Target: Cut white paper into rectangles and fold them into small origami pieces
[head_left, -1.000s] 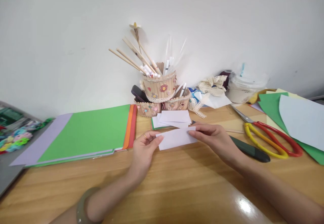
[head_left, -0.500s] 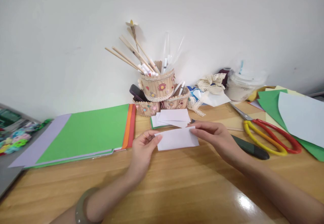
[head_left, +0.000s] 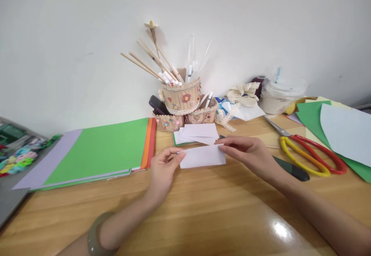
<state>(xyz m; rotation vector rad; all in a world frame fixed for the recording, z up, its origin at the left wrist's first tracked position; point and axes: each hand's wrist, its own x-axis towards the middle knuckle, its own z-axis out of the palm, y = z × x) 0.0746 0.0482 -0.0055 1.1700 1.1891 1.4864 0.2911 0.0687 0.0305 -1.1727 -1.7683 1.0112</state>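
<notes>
A small white rectangle of paper (head_left: pixel 203 157) is held between my two hands over the wooden table. My left hand (head_left: pixel 165 165), with a ring on one finger, pinches its upper left corner between thumb and fingers. At the upper right corner, my right hand (head_left: pixel 249 153) pinches it the same way. Just behind lies a little pile of white paper pieces (head_left: pixel 199 131), with a green edge showing beneath. Under my right forearm a dark-handled tool (head_left: pixel 291 169) is partly hidden.
Green, lilac, orange and red sheets (head_left: pixel 101 151) lie left. Decorated wooden holders (head_left: pixel 182 97) with sticks and pens stand behind. Scissors (head_left: pixel 313 151) with yellow and red handles lie right, near more sheets (head_left: pixel 348 132). A lidded plastic cup (head_left: pixel 278 97) and lace ribbon (head_left: pixel 243 94) are at the back.
The held paper has tipped slightly, and its lower edge sits a bit higher. Both hands keep their pinch at the corners, with the right hand shifted slightly.
</notes>
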